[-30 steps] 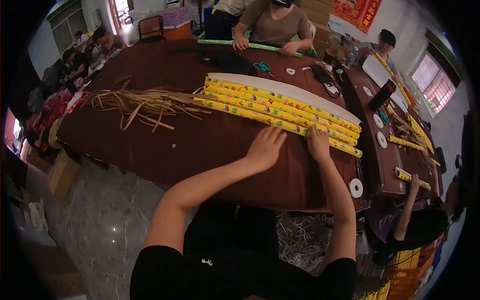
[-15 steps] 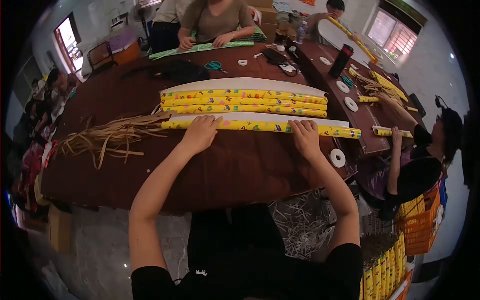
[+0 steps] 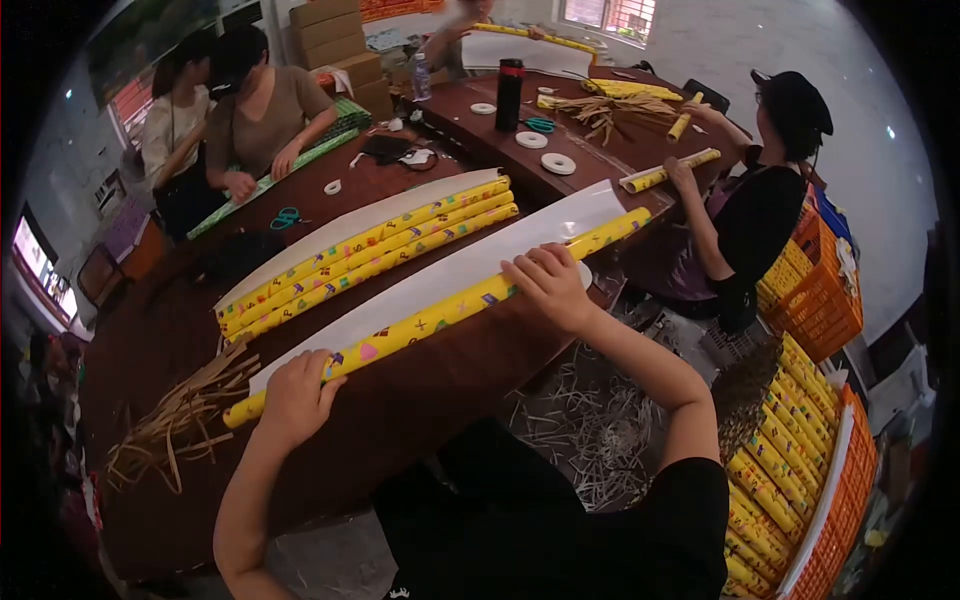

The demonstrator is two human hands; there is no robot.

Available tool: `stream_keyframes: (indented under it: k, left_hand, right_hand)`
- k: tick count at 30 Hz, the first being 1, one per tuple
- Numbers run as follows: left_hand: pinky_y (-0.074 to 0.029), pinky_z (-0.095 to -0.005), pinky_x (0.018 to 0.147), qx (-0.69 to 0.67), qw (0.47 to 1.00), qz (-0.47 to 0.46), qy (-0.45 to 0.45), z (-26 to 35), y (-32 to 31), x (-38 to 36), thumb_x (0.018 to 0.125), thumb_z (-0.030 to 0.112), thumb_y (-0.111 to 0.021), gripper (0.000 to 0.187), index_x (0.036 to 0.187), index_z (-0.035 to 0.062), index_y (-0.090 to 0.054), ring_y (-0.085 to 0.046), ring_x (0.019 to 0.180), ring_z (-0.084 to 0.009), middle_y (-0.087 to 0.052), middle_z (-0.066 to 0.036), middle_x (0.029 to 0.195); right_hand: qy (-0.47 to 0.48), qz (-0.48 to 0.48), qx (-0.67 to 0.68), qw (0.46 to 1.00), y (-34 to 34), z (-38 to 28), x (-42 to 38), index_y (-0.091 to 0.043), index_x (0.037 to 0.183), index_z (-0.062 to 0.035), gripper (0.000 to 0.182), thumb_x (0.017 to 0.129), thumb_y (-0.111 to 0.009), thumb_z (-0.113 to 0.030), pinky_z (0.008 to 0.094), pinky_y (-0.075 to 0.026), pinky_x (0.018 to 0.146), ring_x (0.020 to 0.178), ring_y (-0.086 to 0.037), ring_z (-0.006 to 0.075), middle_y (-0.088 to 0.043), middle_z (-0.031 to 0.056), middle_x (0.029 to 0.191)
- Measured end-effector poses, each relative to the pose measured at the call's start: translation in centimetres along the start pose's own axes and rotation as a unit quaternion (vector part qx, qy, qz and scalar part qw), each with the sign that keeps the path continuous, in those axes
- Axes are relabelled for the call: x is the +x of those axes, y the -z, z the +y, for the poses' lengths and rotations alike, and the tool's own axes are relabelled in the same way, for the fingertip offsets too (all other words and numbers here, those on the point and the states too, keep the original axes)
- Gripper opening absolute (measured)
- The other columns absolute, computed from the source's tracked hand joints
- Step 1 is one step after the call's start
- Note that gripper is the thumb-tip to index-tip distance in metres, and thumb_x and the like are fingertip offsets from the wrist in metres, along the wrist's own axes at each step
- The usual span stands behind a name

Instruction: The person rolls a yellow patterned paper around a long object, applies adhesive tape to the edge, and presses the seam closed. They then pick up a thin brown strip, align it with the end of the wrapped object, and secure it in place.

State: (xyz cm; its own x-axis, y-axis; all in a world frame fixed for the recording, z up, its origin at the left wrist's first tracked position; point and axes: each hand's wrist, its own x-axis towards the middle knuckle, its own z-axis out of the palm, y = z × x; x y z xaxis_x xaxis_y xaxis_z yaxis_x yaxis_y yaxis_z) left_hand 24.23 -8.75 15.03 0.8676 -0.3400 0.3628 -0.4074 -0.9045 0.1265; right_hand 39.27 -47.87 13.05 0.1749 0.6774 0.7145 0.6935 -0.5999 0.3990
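Observation:
A long yellow roll of printed wrapping paper (image 3: 430,323) lies slantwise across the table, with the white underside of its loose sheet (image 3: 585,215) spread behind it. Near the roll's left end, my left hand (image 3: 293,398) is curled over it. Further up, my right hand (image 3: 548,286) presses on the same roll with bent fingers. Behind the sheet rest several finished-looking yellow rolls (image 3: 375,262) side by side. A bundle of brown paper strips (image 3: 180,420) sits by the left end of the roll.
Teal scissors (image 3: 285,218), white tape rolls (image 3: 558,163) and a black thermos (image 3: 509,95) stand on the brown table. Co-workers handle paper at the far side and right. An orange crate (image 3: 845,500) beside yellow rolls and shredded paper (image 3: 600,440) are at lower right.
The view has swung to the right, so the table appears slanted. Both hands remain on the roll, and more of the sheet's white underside shows behind it.

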Motion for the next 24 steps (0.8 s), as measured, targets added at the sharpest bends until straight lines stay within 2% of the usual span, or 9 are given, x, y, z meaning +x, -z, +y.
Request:
stream_keyframes:
  k: [2,5,6,10,13,15,18,23,24]
  left_hand:
    - [-0.048,-0.0452,0.07,0.005,1.0,0.014,-0.025,1.1,1.3,-1.0,0.084,0.022,-0.069,0.038,0.111,-0.0005,-0.056,-0.059,0.083,-0.0375,-0.06,-0.019,0.093]
    - [-0.045,-0.0426,0.066,0.093,0.995,-0.007,-0.018,2.2,2.8,-3.3,0.081,0.02,-0.072,0.039,0.111,-0.0001,-0.056,-0.057,0.077,-0.0338,-0.056,-0.015,0.087]
    - [-0.043,-0.0411,0.065,0.135,0.991,-0.004,-0.024,2.5,3.1,-4.1,0.079,0.018,-0.073,0.04,0.111,-0.0002,-0.057,-0.055,0.075,-0.0316,-0.054,-0.014,0.085]
    - [-0.041,-0.0385,0.063,0.235,0.972,0.015,-0.015,3.2,3.0,-8.3,0.074,0.017,-0.076,0.045,0.111,-0.001,-0.057,-0.053,0.072,-0.0275,-0.052,-0.012,0.082]
    - [-0.041,-0.0388,0.061,0.263,0.964,0.031,-0.006,2.7,1.2,-12.2,0.076,0.018,-0.073,0.046,0.114,-0.0024,-0.058,-0.052,0.069,-0.0273,-0.052,-0.012,0.082]
    - [-0.041,-0.0391,0.06,0.278,0.959,0.044,0.007,2.0,0.2,-13.6,0.08,0.018,-0.071,0.042,0.114,-0.0024,-0.058,-0.052,0.068,-0.0275,-0.053,-0.013,0.083]
    - [-0.049,-0.0426,0.066,0.386,0.91,0.151,-0.008,1.8,1.1,-14.6,0.093,0.012,-0.058,0.025,0.114,-0.0005,-0.057,-0.058,0.074,-0.0304,-0.058,-0.016,0.092]
    - [-0.049,-0.0425,0.067,0.382,0.908,0.172,-0.001,1.4,0.9,-15.5,0.092,0.01,-0.059,0.027,0.117,-0.0002,-0.056,-0.059,0.076,-0.0318,-0.058,-0.016,0.093]
    - [-0.049,-0.0425,0.066,0.339,0.93,0.144,0.01,1.5,0.0,-16.2,0.089,0.014,-0.063,0.032,0.117,-0.0004,-0.056,-0.058,0.077,-0.0319,-0.058,-0.015,0.092]
  right_hand:
    - [-0.004,-0.072,-0.017,0.997,0.1,-1.2,0.5,-0.057,0.119,-0.0067,0.045,0.076,-0.065,-0.018,0.0375,-0.043,0.081,0.09,-0.054,0.0211,-0.054,0.004,0.1]
    - [0.009,-0.197,0.122,0.973,-0.8,-2.1,1.1,-0.055,0.099,-0.0075,0.031,0.072,-0.069,-0.015,0.038,-0.048,0.077,0.091,-0.058,0.0258,-0.058,0.0075,0.098]
    - [0.004,-0.197,0.12,0.973,-1.3,-2.3,1.3,-0.055,0.099,-0.0075,0.031,0.072,-0.069,-0.015,0.038,-0.048,0.077,0.091,-0.058,0.0258,-0.058,0.0075,0.098]
    - [-0.001,-0.336,0.296,0.894,-1.6,-3.1,2.4,-0.053,0.098,-0.007,0.03,0.079,-0.07,-0.022,0.0429,-0.05,0.074,0.088,-0.063,0.0314,-0.062,0.0104,0.086]
    - [0.055,-0.259,0.363,0.893,-2.0,-4.7,2.4,-0.054,0.102,-0.0068,0.038,0.076,-0.074,-0.028,0.0419,-0.049,0.071,0.081,-0.06,0.0293,-0.058,0.0083,0.083]
    - [0.111,-0.125,0.294,0.941,-2.9,-6.1,2.4,-0.055,0.102,-0.0081,0.035,0.077,-0.071,-0.027,0.038,-0.046,0.066,0.075,-0.057,0.0236,-0.054,0.0047,0.079]
    - [0.131,0.052,0.09,0.986,-2.7,-7.1,4.0,-0.057,0.092,-0.0115,0.017,0.077,-0.061,-0.019,0.0289,-0.039,0.059,0.069,-0.05,0.0152,-0.047,0.0002,0.075]
    - [0.118,0.086,0.048,0.988,-2.4,-8.0,4.4,-0.058,0.093,-0.0084,0.019,0.075,-0.065,-0.014,0.0296,-0.039,0.058,0.065,-0.05,0.0157,-0.05,0.0011,0.075]
    - [0.138,0.021,0.063,0.988,-2.3,-8.2,3.4,-0.057,0.095,-0.0084,0.024,0.075,-0.066,-0.018,0.0301,-0.042,0.06,0.067,-0.052,0.0168,-0.05,0.0014,0.076]
